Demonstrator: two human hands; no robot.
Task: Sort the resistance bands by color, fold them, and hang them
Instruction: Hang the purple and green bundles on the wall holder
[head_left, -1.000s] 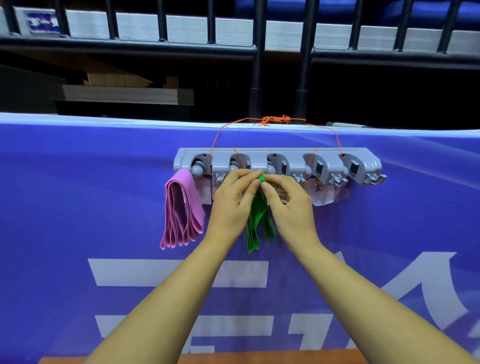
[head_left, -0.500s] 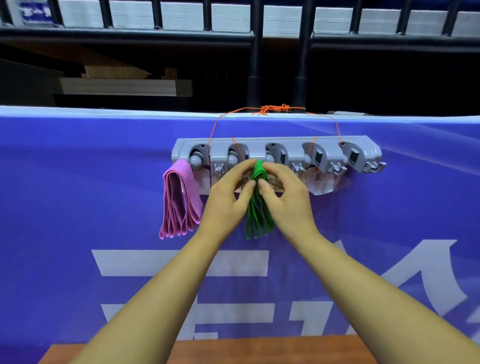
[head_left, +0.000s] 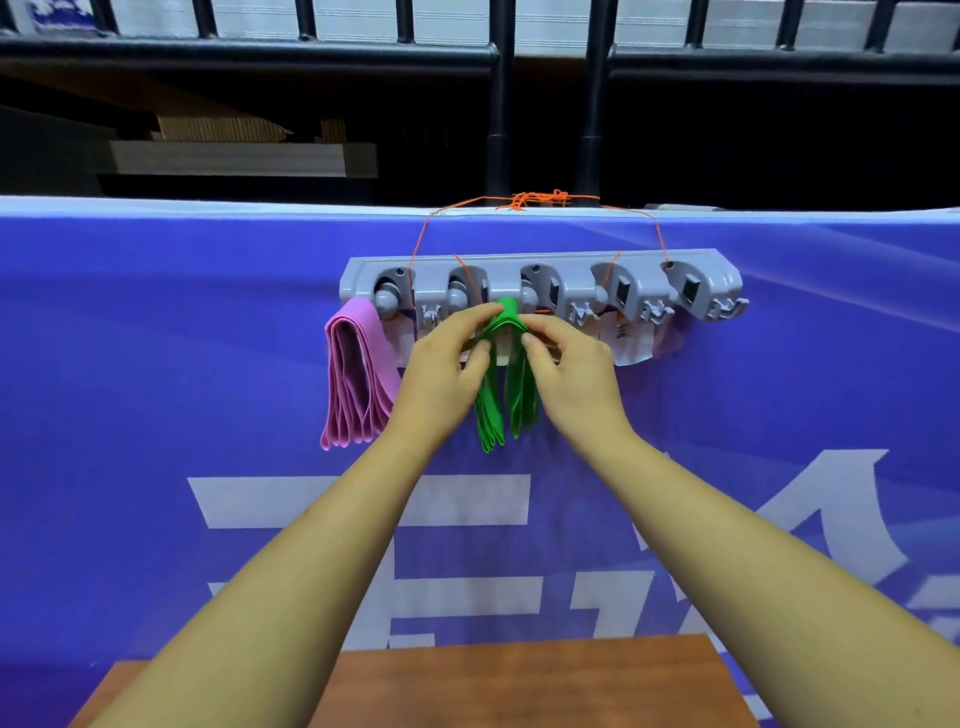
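Where blue fills the view, banner (head_left: 156, 364), rack (head_left: 540, 270) on it, left hand (head_left: 441, 374) and right hand (head_left: 576, 379) just below it, each pinching the top fold of the green band (head_left: 491, 410) hanging between them, pink band (head_left: 358, 374) left of the left hand, string (head_left: 535, 199) above both.

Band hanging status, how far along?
Done: folded pink bands hang from the leftmost peg of the grey rack. In hand: left hand and right hand pinch the folded green bands at their top fold; whether they're hooked is hidden. Left: seat and release green; no other bands in view.
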